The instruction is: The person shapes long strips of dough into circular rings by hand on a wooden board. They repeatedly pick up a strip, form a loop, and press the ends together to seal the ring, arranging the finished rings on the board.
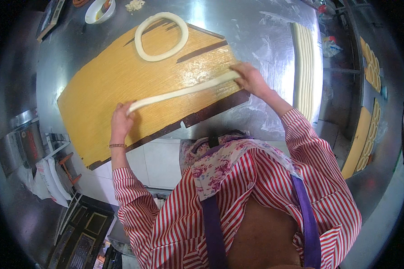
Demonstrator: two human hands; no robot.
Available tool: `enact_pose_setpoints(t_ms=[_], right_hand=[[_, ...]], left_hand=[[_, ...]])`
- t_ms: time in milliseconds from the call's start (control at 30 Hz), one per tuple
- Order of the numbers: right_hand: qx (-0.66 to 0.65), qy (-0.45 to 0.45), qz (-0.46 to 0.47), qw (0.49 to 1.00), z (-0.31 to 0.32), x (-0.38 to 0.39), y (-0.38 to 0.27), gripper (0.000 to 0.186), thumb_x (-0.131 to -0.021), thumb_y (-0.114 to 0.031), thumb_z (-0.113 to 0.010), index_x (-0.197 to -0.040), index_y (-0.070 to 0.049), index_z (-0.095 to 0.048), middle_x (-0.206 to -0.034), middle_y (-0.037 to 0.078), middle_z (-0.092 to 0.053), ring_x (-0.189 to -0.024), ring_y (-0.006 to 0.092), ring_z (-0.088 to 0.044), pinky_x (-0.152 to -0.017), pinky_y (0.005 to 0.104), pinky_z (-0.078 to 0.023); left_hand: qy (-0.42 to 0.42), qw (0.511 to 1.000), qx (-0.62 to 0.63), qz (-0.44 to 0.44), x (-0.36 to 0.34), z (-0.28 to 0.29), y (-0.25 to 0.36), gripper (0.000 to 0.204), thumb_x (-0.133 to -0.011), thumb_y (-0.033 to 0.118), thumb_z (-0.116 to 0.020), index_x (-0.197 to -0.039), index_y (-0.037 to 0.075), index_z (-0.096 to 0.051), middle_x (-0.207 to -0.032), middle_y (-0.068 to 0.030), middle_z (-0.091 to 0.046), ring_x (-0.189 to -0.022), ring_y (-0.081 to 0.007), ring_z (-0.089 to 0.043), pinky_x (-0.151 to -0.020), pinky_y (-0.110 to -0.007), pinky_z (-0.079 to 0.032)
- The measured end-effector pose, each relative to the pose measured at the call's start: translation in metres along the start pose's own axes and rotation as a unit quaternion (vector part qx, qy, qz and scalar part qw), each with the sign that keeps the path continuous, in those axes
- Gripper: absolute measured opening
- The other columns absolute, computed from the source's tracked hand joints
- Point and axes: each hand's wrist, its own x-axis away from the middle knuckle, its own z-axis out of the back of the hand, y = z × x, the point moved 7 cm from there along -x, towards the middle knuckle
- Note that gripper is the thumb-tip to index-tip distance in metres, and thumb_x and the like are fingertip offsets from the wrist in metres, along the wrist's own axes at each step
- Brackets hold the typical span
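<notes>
A long pale dough rope stretches between my two hands over a yellow board with a dark edge. At its left end, my left hand is closed on the dough, a beaded bracelet on the wrist. My right hand grips the other end, higher up near the board's right side. Beyond the rope lies a dough ring, its ends joined into a large loop on the far part of the board. Whether the rope touches the board along its middle, I cannot tell.
Several long dough strips lie side by side at the right of the metal table. A white bowl with a brush and a dough scrap sit at the far left. Boards of shaped dough rings stand farther right.
</notes>
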Motion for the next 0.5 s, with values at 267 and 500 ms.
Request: enact_pose_setpoints(t_ms=[267, 500], right_hand=[[0.012, -0.029, -0.073, 0.997, 0.011, 0.014, 0.026, 0.04, -0.077, -0.01, -0.075, -0.115, -0.005, -0.064, -0.105, 0.017, -0.064, -0.101, 0.0387, -0.06, -0.09, 0.0454, -0.049], [-0.002, -0.044, -0.055, 0.998, -0.001, -0.004, 0.042, 0.028, -0.079, -0.012, -0.074, -0.104, -0.004, -0.065, -0.1, 0.018, -0.066, -0.099, 0.0386, -0.061, -0.088, 0.0463, -0.049]], left_hand=[[0.183, 0.914, 0.167, -0.321, -0.012, -0.073, 0.219, 0.05, -0.081, 0.013, -0.072, -0.128, 0.005, -0.059, -0.126, -0.0173, -0.059, -0.118, -0.0361, -0.054, -0.102, -0.044, -0.044], [0.185, 0.9, 0.147, -0.366, -0.077, -0.124, 0.319, 0.033, -0.079, 0.011, -0.071, -0.111, 0.005, -0.066, -0.106, -0.0121, -0.061, -0.101, -0.0334, -0.058, -0.088, -0.044, -0.048]])
